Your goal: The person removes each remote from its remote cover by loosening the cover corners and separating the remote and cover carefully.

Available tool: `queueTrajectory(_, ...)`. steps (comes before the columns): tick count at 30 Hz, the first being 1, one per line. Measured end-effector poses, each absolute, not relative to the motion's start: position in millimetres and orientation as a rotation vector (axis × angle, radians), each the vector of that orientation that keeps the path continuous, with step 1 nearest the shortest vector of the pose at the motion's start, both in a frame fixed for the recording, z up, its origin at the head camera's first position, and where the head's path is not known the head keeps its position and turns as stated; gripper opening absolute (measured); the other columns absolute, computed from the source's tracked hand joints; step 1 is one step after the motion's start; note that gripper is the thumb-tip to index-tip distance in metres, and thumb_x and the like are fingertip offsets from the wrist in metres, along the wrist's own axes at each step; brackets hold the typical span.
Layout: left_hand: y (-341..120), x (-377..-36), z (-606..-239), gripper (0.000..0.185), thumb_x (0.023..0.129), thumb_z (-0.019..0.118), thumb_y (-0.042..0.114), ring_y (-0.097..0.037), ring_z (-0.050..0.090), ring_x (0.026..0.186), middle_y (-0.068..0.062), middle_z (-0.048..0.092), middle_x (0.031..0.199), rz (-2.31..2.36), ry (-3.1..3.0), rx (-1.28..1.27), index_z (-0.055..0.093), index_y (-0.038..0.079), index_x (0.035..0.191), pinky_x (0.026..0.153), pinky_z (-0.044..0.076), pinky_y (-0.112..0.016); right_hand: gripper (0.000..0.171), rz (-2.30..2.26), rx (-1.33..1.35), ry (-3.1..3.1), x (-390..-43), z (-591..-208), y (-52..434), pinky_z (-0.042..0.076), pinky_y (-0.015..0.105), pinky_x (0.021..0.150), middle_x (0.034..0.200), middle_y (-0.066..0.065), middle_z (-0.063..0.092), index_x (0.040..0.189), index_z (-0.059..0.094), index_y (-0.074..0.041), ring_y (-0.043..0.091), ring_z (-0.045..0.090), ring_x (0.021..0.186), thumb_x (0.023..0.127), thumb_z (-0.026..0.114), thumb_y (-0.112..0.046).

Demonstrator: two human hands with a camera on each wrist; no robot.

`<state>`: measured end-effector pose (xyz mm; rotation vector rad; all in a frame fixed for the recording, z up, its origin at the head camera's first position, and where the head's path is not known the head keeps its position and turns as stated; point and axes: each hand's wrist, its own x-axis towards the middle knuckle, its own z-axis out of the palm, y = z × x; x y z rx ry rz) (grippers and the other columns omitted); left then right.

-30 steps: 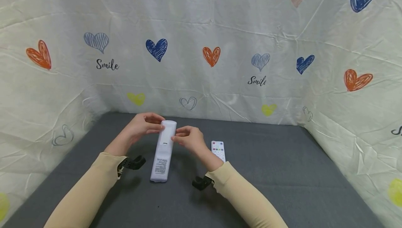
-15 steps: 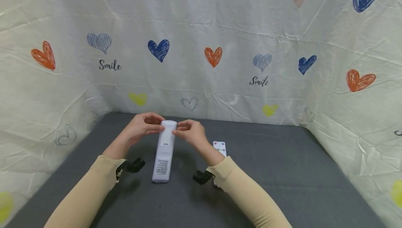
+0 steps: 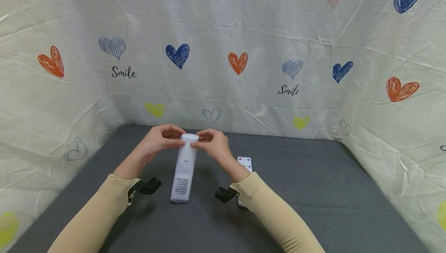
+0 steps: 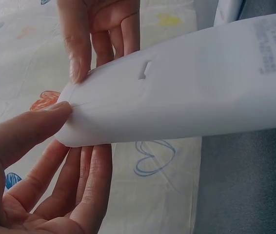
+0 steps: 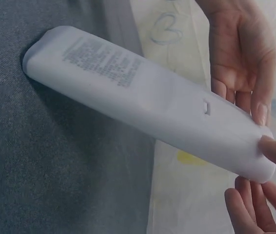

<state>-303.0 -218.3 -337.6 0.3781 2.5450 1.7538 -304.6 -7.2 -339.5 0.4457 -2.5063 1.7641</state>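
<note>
A: Remote [image 3: 184,168], long, white, back side up. Near end down on grey worktop [image 3: 313,191], far end lifted and pinched between both hands.

B: Left hand [image 3: 158,141]?

A: Thumb tip pressed on left edge of raised end, other fingers [image 4: 87,180] straight and close together underneath. Clear only in left wrist view; from the head view just curled round the tip.

B: Right hand [image 3: 213,146]?

A: Pinching same end from the right. Right wrist view: thumb tip on the rounded tip of remote [image 5: 147,102], fingers [image 5: 247,207] loosely together below it. Left wrist view: right thumb pad down on the back, beside a small slot [image 4: 144,69].

B: Anything else one view adds?

A: Printed label [image 5: 104,61] toward the low end, sharpest in right wrist view, blurred in left wrist view. Smaller remote [image 3: 245,164] with coloured buttons flat on worktop just right of right forearm, seen from head only, partly hidden by beige sleeve [image 3: 268,210]. Black wrist mounts [image 3: 146,186] on both arms, also head only. Heart-print cloth [image 3: 244,32] with "Smile" lettering behind and to both sides.
</note>
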Motion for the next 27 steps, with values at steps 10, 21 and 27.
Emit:
queueTrajectory(10,-216.8,-301.3,-337.9,0.048,0.080,0.076,0.025,-0.015,0.063,0.095,-0.011,0.064,0.111,1.767,2.525,0.397,0.059,0.001,0.119,0.085,0.055,-0.034,0.030,1.673,0.559,-2.491,-304.9,-342.3,-3.7,0.057,0.023,0.069,0.094,0.002,0.073,0.102,0.071,-0.012,0.011,0.069,0.085,0.075,0.081,-0.023)
queueTrajectory(21,-216.4,-302.8,-339.4,0.049,0.080,0.077,0.027,-0.015,0.063,0.094,-0.007,0.065,0.108,1.766,2.536,0.398,0.059,0.003,0.118,0.089,0.054,-0.042,0.027,1.675,0.609,-2.457,-306.9,-343.5,-1.5,0.057,0.022,0.068,0.093,0.006,0.072,0.103,0.072,-0.009,0.013,0.070,0.084,0.077,0.078,-0.014)
queueTrajectory(27,-216.5,-302.7,-340.4,0.050,0.077,0.079,0.029,-0.015,0.063,0.094,-0.007,0.065,0.108,1.773,2.536,0.371,0.060,0.004,0.117,0.085,0.055,-0.035,0.026,1.691,0.658,-2.432,-307.7,-346.0,0.7,0.058,0.023,0.069,0.095,0.008,0.073,0.103,0.073,-0.009,0.016,0.070,0.085,0.078,0.077,-0.013)
